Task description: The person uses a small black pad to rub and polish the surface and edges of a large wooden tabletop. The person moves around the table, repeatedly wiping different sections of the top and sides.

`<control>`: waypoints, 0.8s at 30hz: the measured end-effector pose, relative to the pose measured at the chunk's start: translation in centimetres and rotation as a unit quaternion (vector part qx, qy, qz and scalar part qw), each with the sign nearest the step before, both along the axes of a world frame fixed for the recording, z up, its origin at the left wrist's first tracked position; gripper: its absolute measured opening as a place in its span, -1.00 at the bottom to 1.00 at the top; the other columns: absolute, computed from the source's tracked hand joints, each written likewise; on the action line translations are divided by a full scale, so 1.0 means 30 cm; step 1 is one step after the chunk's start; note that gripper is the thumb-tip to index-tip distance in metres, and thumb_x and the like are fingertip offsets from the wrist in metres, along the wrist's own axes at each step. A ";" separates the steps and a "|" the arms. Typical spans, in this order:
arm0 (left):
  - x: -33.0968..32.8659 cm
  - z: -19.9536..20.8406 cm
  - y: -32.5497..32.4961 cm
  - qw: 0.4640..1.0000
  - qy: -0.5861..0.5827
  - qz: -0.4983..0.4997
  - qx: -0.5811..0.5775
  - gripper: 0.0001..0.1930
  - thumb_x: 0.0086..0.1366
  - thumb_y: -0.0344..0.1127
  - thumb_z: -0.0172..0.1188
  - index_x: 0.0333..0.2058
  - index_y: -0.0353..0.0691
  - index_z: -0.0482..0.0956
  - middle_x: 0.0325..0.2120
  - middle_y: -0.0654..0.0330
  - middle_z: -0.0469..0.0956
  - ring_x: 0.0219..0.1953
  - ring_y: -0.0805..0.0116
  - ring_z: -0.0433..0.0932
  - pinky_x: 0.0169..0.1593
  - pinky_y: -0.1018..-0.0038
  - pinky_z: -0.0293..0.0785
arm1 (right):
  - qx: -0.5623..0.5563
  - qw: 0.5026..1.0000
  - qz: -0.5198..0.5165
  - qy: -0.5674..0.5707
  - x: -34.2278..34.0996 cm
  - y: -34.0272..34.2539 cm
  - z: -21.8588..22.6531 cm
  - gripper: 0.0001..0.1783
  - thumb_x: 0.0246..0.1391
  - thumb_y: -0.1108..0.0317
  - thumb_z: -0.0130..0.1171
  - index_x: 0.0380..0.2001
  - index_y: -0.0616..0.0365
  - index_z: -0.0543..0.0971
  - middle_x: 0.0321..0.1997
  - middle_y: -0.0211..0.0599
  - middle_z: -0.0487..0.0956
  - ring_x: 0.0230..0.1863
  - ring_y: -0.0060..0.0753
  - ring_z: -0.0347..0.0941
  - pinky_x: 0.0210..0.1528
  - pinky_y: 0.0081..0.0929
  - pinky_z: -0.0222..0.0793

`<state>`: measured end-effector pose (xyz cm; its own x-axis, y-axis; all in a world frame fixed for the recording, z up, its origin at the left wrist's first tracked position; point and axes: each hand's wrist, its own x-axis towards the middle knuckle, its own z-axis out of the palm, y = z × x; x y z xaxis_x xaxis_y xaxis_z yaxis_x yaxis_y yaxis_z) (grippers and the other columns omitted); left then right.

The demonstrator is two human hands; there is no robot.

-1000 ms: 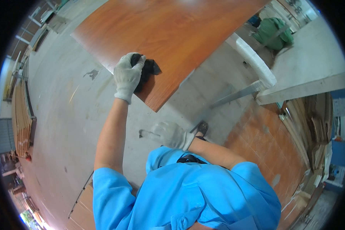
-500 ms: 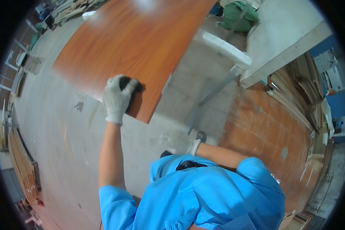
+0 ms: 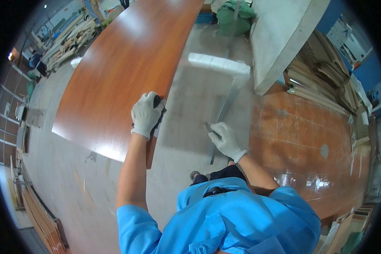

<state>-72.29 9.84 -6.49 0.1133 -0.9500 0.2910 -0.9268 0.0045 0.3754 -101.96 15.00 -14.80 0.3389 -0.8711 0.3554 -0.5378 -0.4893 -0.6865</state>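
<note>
Gripping one black cloth (image 3: 157, 101), the left hand (image 3: 146, 114) has its fingers curled in tightly at the near right edge of one brown board (image 3: 118, 80), which stretches away ahead. The right hand (image 3: 227, 140), apart from the board, pinches one thin piece (image 3: 208, 127), its kind unclear. The board looks stiff, likely heavy and slick-faced, so its edges should give the surest hold; the cloth seems soft and light. Two pale gloves (image 3: 230, 146) show.

Head cam, L of pair, fisheye, looks dn & fwd over blue shirt (image 3: 249, 207) to nearby brown bd (image 3: 118, 72).
</note>
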 end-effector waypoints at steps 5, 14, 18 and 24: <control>-0.086 -0.009 -0.187 0.999 -0.038 0.012 -0.004 -0.74 0.27 -0.05 0.29 -0.27 -0.09 0.59 -0.23 0.10 0.62 -0.20 -0.04 0.63 -0.14 0.12 0.52 | 0.042 0.999 -0.029 -0.008 -0.192 -0.092 0.001 -0.74 0.18 0.32 0.24 -0.11 0.21 0.62 -0.17 -0.05 0.60 -0.16 0.05 0.57 -0.13 -0.18 0.49; -0.170 -0.033 -0.493 0.989 -0.062 0.132 -0.023 -0.74 0.28 -0.03 0.27 -0.25 -0.07 0.61 -0.22 0.11 0.63 -0.15 -0.02 0.63 -0.10 0.12 0.51 | 0.051 0.996 -0.077 0.016 -0.710 -0.407 -0.028 -0.72 0.15 0.32 0.27 -0.11 0.22 0.63 -0.16 -0.04 0.62 -0.16 0.03 0.58 -0.13 -0.21 0.48; -0.212 -0.046 -0.604 0.983 -0.077 0.165 -0.019 -0.75 0.29 -0.03 0.27 -0.24 -0.06 0.60 -0.22 0.11 0.61 -0.15 -0.02 0.63 -0.10 0.12 0.51 | 0.083 0.990 -0.112 0.023 -0.965 -0.507 -0.040 -0.73 0.14 0.34 0.26 -0.11 0.20 0.63 -0.21 -0.06 0.60 -0.23 -0.01 0.58 -0.19 -0.24 0.48; -0.254 -0.042 -0.757 0.979 -0.084 0.185 -0.019 -0.75 0.32 -0.03 0.25 -0.25 -0.07 0.58 -0.21 0.10 0.61 -0.14 -0.05 0.62 -0.11 0.10 0.52 | 0.098 0.983 -0.149 0.044 -1.240 -0.641 -0.066 -0.68 0.15 0.38 0.24 -0.02 0.17 0.64 -0.34 -0.25 0.53 -0.37 -0.32 0.49 -0.28 -0.37 0.40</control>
